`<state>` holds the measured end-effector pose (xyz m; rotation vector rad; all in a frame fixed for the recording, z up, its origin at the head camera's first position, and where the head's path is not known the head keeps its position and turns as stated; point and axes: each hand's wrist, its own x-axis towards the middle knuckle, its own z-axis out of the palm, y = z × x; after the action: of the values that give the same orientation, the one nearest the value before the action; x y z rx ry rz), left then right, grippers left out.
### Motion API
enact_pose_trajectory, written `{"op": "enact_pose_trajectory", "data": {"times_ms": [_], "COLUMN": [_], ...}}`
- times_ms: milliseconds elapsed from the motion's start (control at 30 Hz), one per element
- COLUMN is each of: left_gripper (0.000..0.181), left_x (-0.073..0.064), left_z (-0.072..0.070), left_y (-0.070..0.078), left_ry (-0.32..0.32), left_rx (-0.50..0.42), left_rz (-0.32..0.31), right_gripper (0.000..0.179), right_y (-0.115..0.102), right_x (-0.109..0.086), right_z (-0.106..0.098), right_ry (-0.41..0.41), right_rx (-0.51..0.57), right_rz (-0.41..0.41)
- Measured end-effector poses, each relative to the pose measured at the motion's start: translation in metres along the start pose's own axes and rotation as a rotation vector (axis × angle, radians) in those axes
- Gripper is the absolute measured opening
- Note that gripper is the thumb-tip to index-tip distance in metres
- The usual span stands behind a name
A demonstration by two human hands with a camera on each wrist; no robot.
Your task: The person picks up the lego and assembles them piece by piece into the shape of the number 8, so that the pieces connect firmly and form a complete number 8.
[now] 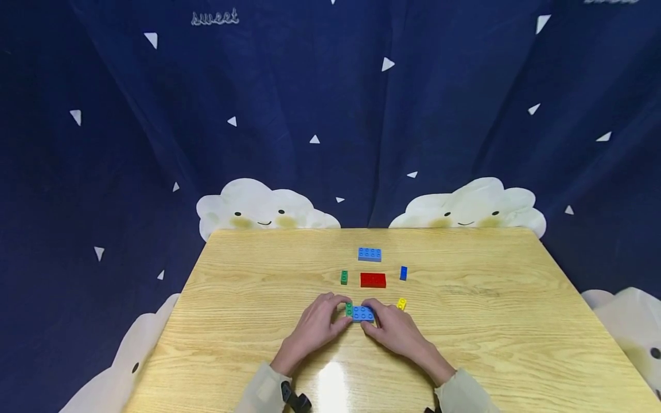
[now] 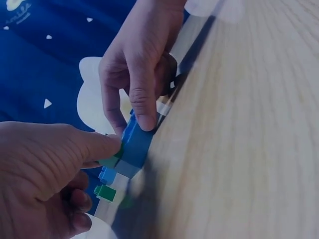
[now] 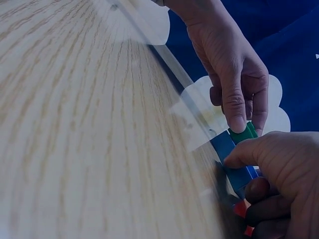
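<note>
Both hands meet over two building bricks near the middle of the wooden table (image 1: pixel 248 344). My left hand (image 1: pixel 316 322) pinches a small green brick (image 1: pixel 349 310) between thumb and fingers. A longer light-blue brick (image 1: pixel 363 314) is gripped at its right part by my right hand (image 1: pixel 396 328). In the right wrist view the green brick (image 3: pixel 242 133) lies side by side against one end of the blue brick (image 3: pixel 227 149). Whether the two are joined I cannot tell. Partly covered by the right hand, a yellow brick (image 1: pixel 401 303) lies just beyond it.
Beyond the hands lie a red brick (image 1: pixel 373 280), a second small green brick (image 1: pixel 344 277), a small dark-blue brick (image 1: pixel 403 273) and another light-blue brick (image 1: pixel 369 254). A dark blue curtain (image 1: pixel 289 103) with white clouds hangs behind the table's far edge.
</note>
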<state>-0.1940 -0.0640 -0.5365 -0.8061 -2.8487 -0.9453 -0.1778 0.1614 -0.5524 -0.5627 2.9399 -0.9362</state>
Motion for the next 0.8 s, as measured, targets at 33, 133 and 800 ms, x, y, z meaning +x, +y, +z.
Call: {"op": "enact_pose_trajectory", "data": {"times_ms": [33, 133, 800], "left_gripper": [0.035, 0.037, 0.038], "left_x": [0.000, 0.002, 0.006], "left_z": [0.000, 0.002, 0.007], "left_y": [0.000, -0.001, -0.004], "left_ry": [-0.004, -0.022, -0.063], "left_rx": [-0.005, -0.004, -0.027], "left_rz": [-0.002, -0.013, -0.040], "right_gripper": [0.037, 0.038, 0.040], "right_y": [0.000, 0.000, 0.002], "right_x": [0.000, 0.000, -0.006], "right_z": [0.000, 0.000, -0.017], "right_ry": [-0.001, -0.003, 0.050], "right_rx": [0.000, -0.002, 0.008], "right_rz": [0.002, 0.010, 0.014]}}
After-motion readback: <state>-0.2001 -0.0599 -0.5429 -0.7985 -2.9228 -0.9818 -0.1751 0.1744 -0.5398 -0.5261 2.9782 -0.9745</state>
